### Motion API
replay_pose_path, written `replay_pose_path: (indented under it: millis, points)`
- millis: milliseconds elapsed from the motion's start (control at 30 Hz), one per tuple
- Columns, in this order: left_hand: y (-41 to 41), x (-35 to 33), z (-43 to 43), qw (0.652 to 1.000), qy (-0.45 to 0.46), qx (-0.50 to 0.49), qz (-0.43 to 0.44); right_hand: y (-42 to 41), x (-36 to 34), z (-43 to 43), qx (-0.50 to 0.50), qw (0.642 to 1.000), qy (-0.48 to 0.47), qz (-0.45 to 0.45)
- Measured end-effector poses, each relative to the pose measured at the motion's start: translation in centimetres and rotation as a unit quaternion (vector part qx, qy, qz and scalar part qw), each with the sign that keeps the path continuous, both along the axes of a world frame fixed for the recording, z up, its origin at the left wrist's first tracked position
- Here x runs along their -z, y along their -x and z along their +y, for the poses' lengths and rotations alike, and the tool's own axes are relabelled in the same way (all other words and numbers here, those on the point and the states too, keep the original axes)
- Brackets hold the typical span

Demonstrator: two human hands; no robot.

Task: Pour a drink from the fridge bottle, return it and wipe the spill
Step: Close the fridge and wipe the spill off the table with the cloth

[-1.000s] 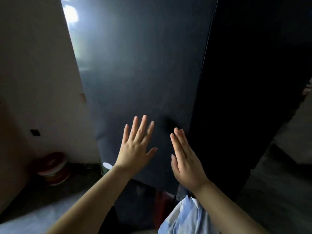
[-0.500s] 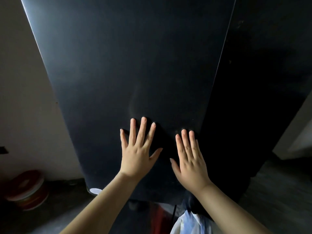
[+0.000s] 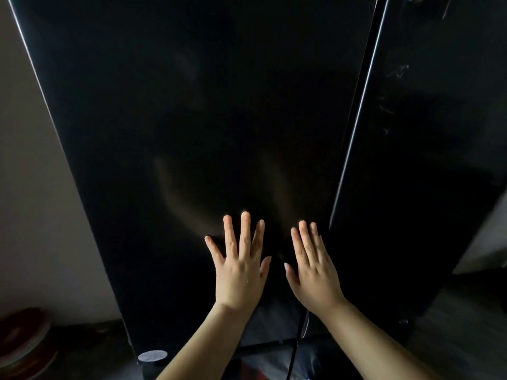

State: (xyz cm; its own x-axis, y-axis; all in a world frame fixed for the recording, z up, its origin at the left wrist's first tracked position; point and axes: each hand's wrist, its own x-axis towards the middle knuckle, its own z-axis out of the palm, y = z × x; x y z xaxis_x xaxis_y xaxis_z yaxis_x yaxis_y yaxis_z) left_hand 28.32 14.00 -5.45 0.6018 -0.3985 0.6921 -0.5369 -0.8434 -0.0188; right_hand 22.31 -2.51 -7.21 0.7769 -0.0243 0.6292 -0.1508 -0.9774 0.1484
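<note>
Fridge door, black and glossy, fills the view and meets a second dark door on the right along a thin seam. The left hand lies flat on the near door low down, fingers straight and spread. The right hand lies flat just beside it, close to the seam. Neither grip holds anything. A pale wall stands to the left. On the floor below it sits a round red container, too dim to show its contents.
</note>
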Motion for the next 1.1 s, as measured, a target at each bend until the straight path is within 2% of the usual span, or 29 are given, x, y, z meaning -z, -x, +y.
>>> replay_pose_path:
  millis: [167,400,533,633,900,1033,1100]
  points:
    - [0.9,-1.2,0.7,0.999,-0.031,-0.002,0.033,0.5,-0.7,0.0,0.003,1.0,-0.017,0.024]
    - [4.1,-4.9,3.2,0.983,-0.081,-0.001,0.167,3.7,-3.8,1.4,-0.022,0.995,-0.064,0.077]
    - [8.0,-6.6,5.3,0.964,-0.032,-0.001,0.265,7.4,-6.2,2.5,-0.09,0.982,-0.139,0.091]
    - [12.6,-6.7,8.1,0.955,0.031,0.01,0.296,11.7,-7.2,3.4,-0.136,0.976,-0.138,0.095]
    - [24.7,-6.5,16.6,0.963,-0.014,-0.113,0.245,19.0,-7.5,10.2,-0.288,0.939,-0.155,0.105]
    - [30.2,-6.8,23.1,0.947,-0.089,-0.238,0.196,20.2,-8.1,17.9,-0.388,0.896,-0.172,0.133]
    - [32.7,-7.0,26.8,0.935,-0.095,-0.289,0.183,20.8,-8.4,22.6,-0.438,0.866,-0.188,0.152]
